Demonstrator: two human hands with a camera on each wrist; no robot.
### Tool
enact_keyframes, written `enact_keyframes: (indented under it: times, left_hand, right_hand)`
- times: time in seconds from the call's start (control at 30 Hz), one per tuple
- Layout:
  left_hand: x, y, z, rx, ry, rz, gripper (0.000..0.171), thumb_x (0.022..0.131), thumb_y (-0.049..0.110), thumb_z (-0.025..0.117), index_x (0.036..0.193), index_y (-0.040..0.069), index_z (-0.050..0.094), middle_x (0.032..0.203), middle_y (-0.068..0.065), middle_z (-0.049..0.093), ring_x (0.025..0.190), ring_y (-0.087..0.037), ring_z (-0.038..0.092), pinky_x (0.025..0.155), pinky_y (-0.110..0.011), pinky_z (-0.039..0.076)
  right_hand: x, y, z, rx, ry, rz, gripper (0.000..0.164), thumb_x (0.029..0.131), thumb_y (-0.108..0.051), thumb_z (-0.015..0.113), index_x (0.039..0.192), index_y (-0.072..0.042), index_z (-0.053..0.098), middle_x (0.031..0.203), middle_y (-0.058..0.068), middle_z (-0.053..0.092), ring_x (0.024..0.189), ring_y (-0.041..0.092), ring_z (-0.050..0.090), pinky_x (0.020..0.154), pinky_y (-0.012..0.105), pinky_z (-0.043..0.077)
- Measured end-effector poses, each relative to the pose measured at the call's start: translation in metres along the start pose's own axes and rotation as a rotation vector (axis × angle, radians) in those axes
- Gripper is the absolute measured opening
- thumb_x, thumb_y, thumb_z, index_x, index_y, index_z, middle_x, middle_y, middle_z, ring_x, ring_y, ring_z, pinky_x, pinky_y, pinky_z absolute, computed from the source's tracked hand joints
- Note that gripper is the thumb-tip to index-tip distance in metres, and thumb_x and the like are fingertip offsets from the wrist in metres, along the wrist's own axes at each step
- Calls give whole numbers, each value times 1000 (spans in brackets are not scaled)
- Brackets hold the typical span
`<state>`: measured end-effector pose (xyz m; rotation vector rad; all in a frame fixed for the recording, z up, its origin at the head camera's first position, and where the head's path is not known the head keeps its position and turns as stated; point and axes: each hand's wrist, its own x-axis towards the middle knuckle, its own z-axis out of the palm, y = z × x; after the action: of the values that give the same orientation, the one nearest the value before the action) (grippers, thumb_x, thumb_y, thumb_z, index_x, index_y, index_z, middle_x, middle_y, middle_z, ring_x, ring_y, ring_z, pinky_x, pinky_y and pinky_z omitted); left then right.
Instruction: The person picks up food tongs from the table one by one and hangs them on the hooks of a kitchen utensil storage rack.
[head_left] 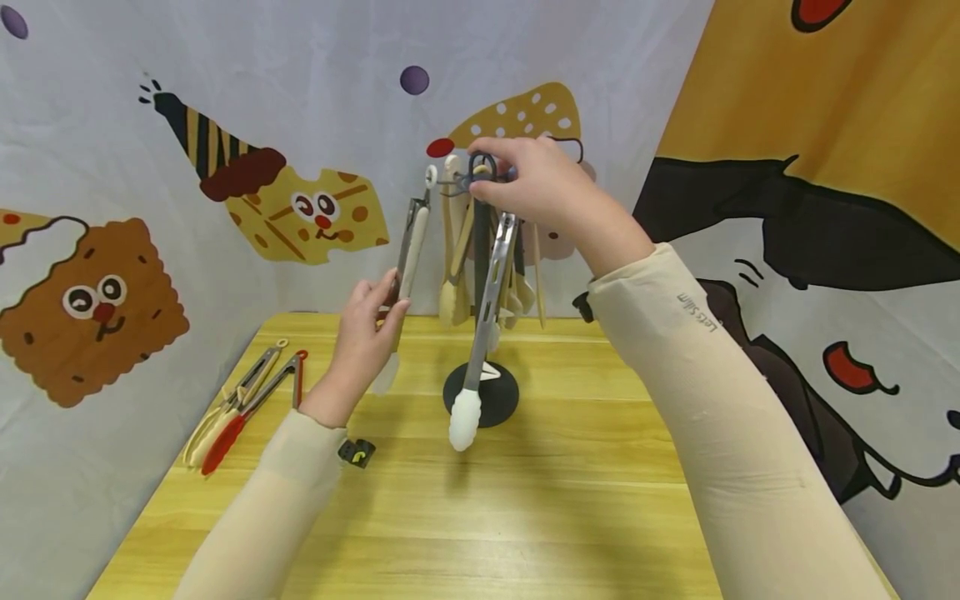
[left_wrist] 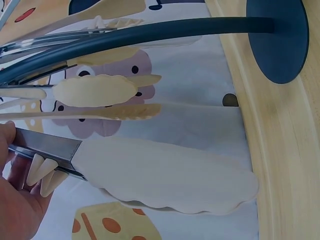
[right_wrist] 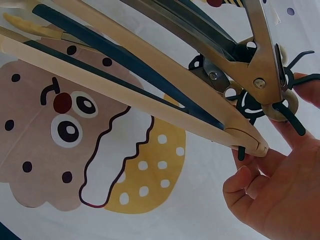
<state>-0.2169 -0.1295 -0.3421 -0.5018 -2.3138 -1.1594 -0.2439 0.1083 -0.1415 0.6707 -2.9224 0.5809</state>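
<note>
My left hand (head_left: pixel 367 333) grips a pair of tongs (head_left: pixel 414 246) by its arms, left of a dark utensil stand (head_left: pixel 510 400). These tongs tilt slightly, their ring end up beside a hook of the stand; their broad white silicone head (left_wrist: pixel 165 175) points down. At the top of the stand, my right hand (head_left: pixel 536 183) holds the dark loop above the hooks (right_wrist: pixel 295 117) between thumb and fingers. Steel tongs with a white tip (head_left: pixel 465 421) hang at the front of the stand. Several other tongs, some wooden-looking or cream-tipped (left_wrist: pixel 95 91), hang behind.
Red-tipped tongs (head_left: pixel 222 446) and cream-tipped tongs (head_left: pixel 198 429) lie on the left of the wooden table (head_left: pixel 570 517). A small black object with a yellow-green mark (head_left: pixel 357 452) is near my left sleeve. A cartoon-printed cloth (head_left: pixel 337 100) hangs behind the table.
</note>
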Motion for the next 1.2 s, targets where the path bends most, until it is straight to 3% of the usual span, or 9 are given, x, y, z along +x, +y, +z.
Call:
enact_keyframes:
  times: [0.83,1.2]
  left_hand:
    - [-2,-1,9,-3,-51,18,49,94,18,56,141,7,45,97,-16,47,96,-27,60,83,-39,54]
    - [0,2,16,-30,-114,-29,52,95,17,55,144,6,40,100,-17,47,101,-27,58,86,-40,53]
  right_hand:
    - [1,1,1,-7,1,-12,53,94,-45,50,144,-34,37,113,5,56,90,21,51,71,35,44]
    - [0,0,1,-34,14,-21,54,94,-45,50,145,-32,37,115,6,57,96,21,50,75,37,43]
